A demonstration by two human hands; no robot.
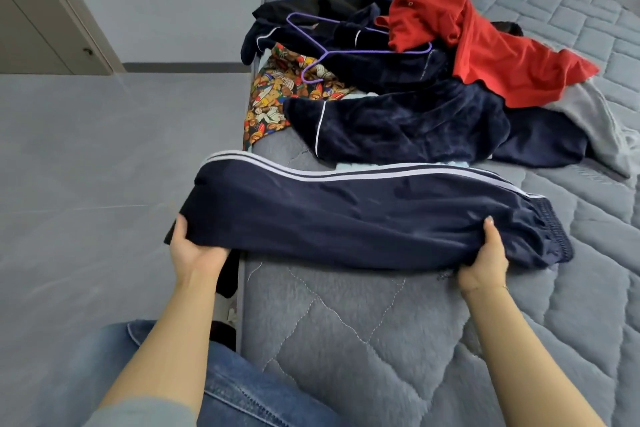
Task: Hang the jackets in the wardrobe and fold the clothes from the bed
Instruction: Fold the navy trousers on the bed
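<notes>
1. Head view: the left hand (194, 246) grips the leg end of the navy track pants (346, 215), thumb on top and fingers curled beneath the cloth.
2. The right hand (485, 260) grips the waistband end the same way, thumb up against the fabric.
3. White stripes run along the pants' far edge; they lie across the grey quilted bed (346, 322).
4. Beyond them sits a clothes pile (398, 107) with a red garment (485, 45) and a purple hanger (332, 45).
5. No writing is readable.
</notes>
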